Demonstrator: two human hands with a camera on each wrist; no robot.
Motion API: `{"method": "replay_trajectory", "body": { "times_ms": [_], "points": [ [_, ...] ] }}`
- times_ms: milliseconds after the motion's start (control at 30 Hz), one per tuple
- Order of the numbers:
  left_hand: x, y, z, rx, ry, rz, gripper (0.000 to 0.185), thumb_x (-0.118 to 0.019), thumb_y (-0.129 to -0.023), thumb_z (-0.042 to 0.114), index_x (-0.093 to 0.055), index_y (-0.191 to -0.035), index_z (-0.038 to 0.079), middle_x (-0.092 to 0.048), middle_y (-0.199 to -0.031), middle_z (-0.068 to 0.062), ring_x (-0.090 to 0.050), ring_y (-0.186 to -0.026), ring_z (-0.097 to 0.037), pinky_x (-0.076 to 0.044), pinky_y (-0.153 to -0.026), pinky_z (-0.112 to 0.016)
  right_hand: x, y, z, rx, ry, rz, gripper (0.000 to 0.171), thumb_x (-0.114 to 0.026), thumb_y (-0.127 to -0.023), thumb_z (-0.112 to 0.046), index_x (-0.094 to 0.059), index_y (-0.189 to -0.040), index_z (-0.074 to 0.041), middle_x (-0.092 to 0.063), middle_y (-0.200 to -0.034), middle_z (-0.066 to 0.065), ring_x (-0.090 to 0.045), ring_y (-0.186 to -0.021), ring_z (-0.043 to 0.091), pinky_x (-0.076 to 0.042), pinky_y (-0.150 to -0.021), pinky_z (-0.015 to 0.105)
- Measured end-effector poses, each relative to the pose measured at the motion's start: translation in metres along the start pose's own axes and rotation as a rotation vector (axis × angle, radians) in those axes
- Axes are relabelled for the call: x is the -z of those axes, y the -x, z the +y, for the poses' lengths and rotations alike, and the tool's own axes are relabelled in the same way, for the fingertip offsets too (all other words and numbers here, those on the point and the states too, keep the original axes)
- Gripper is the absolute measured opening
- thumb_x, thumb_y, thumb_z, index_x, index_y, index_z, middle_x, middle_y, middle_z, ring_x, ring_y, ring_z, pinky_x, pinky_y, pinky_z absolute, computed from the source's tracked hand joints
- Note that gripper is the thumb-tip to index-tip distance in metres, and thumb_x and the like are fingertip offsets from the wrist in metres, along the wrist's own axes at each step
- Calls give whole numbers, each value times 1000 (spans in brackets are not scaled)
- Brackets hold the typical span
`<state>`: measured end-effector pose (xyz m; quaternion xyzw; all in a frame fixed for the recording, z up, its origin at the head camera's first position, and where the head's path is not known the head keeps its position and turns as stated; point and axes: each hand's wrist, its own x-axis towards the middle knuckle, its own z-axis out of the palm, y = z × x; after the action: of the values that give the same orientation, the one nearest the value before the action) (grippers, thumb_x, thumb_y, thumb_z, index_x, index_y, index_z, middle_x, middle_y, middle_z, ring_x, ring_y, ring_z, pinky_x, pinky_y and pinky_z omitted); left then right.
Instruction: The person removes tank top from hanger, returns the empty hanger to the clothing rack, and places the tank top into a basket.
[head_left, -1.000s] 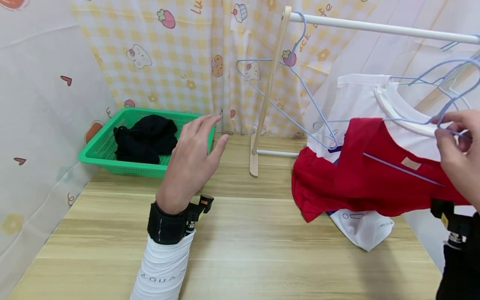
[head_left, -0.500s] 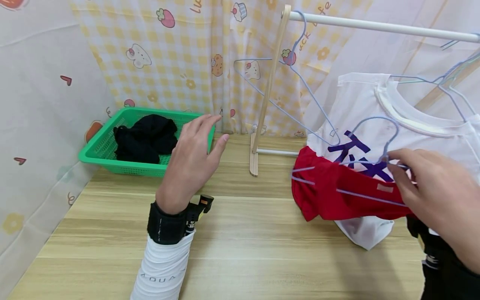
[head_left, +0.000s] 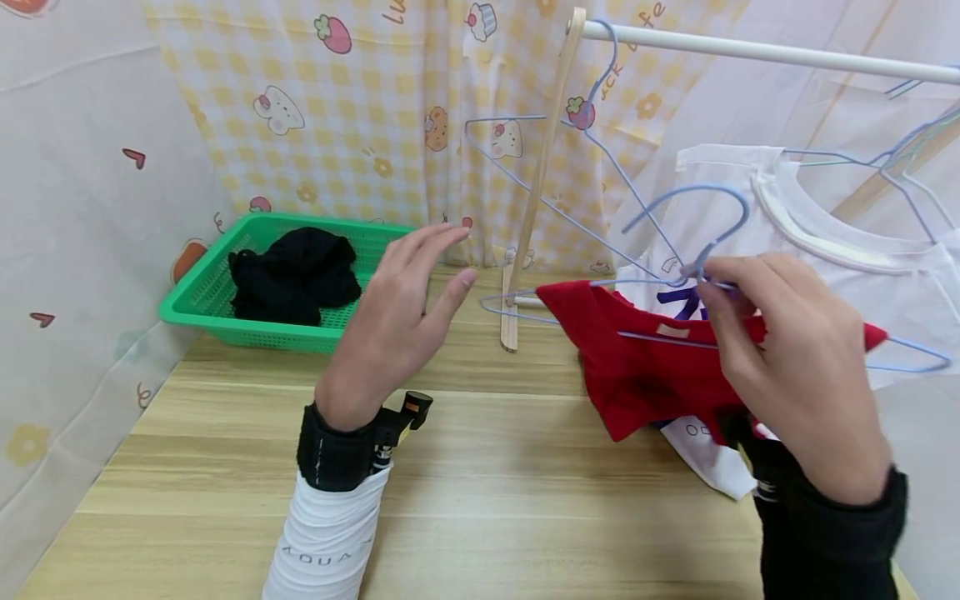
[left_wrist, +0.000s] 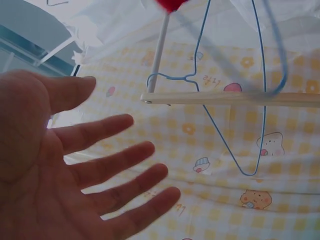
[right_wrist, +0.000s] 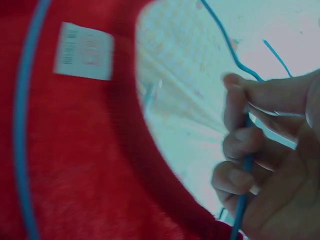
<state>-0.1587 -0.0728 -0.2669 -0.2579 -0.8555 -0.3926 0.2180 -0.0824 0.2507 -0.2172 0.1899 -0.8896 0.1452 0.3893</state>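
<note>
My right hand (head_left: 780,367) grips a blue wire hanger (head_left: 705,218) by its neck, with a red garment (head_left: 645,367) hanging on it above the table. In the right wrist view my fingers (right_wrist: 250,150) curl round the hanger wire (right_wrist: 240,205) beside the red fabric (right_wrist: 65,150) and its white label (right_wrist: 84,51). My left hand (head_left: 405,308) hovers open in mid-air, fingers spread, just left of the red garment and touching nothing. Its spread fingers (left_wrist: 110,165) show in the left wrist view.
A clothes rack with a white rail (head_left: 750,52) and wooden upright (head_left: 543,167) stands at the back. A white shirt with blue print (head_left: 862,275) and an empty blue hanger (head_left: 525,192) hang from it. A green basket (head_left: 202,308) holding black clothes (head_left: 292,275) sits back left.
My right hand has brought the hanger with the red garment off the rail, leftward and toward the left hand. The left hand has edged slightly right.
</note>
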Motion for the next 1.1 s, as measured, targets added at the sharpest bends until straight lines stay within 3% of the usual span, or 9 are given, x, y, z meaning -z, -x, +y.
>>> {"method": "replay_trajectory", "body": {
  "times_ms": [167,300,400,533,667,900,1100],
  "points": [
    [-2,0,4,-140,23,79,48,-66,-110,27,-60,-152,4,-56,-160,-13,-48,-149,-31,-46,-120,-49,-24,-16,-9,9,-146,68,22,-73,-100,-2,-74,-119,7,-74,-106,24,-62,-89,27,-39,-85,7],
    [-2,-1,7,-254,4,178,43,-73,-105,21,-66,-144,1,-62,-152,-17,-53,-144,-32,-50,-118,-46,-48,-29,-16,1,-318,159,17,-75,-98,2,-77,-115,6,-77,-106,20,-62,-90,11,-47,-87,6],
    [-1,-3,7,-326,-30,253,40,-75,-104,18,-70,-139,-1,-66,-146,-19,-57,-140,-33,-52,-116,-44,-63,-37,-21,8,-403,180,15,-74,-99,2,-76,-113,7,-77,-105,19,-62,-91,5,-50,-86,9],
    [1,-2,7,-383,-54,346,38,-80,-99,16,-74,-132,-1,-72,-138,-19,-64,-132,-34,-55,-112,-44,-79,-44,-29,23,-498,203,14,-73,-99,4,-75,-113,7,-75,-102,20,-61,-87,11,-51,-81,13],
    [2,-1,9,-398,-69,408,37,-85,-94,16,-77,-128,1,-77,-128,-18,-70,-120,-34,-53,-110,-46,-93,-44,-35,34,-577,215,16,-72,-99,6,-75,-114,8,-74,-102,20,-59,-85,14,-52,-81,15],
    [1,0,7,-390,-133,361,27,-84,-95,15,-82,-119,2,-80,-105,-15,-71,-101,-32,-53,-97,-46,-112,-37,-34,40,-607,211,16,-70,-99,3,-74,-114,9,-72,-99,21,-58,-85,17,-51,-79,16],
    [-1,0,2,-357,-157,302,20,-81,-97,12,-84,-114,2,-81,-101,-14,-72,-91,-30,-58,-84,-42,-120,-32,-29,25,-584,189,15,-72,-100,-5,-74,-110,7,-70,-95,19,-55,-82,16,-48,-73,19]
  ]
}}
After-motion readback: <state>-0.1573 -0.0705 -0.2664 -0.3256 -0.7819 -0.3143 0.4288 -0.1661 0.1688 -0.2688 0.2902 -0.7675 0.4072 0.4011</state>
